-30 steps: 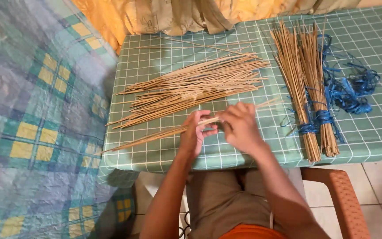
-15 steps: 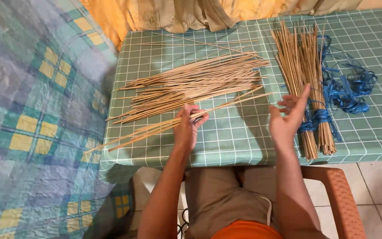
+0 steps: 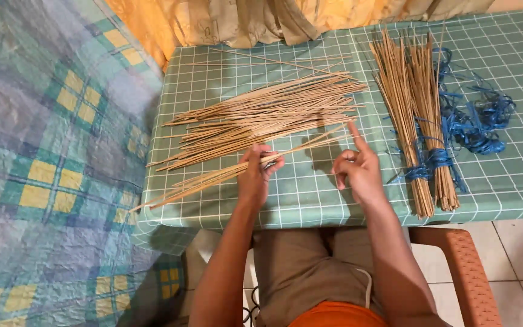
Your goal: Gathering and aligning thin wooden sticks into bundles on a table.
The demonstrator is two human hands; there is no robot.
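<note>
- Left hand: closed around a small bunch of thin sticks, gripping it near mid-length; the bunch lies slantwise on the table, its far end pointing to 2 o'clock and its near end overhanging the table edge at 8 o'clock.
- Right hand: holds nothing, fingers loosely curled, index finger raised toward 11 o'clock, at 3 o'clock of the left hand and apart from it.
- Loose stick pile: at 12 o'clock of the left hand.
- Tied stick bundles: at 2 o'clock of the right hand, bound with blue ribbon.
- Green checked table cover: under all of the above.
</note>
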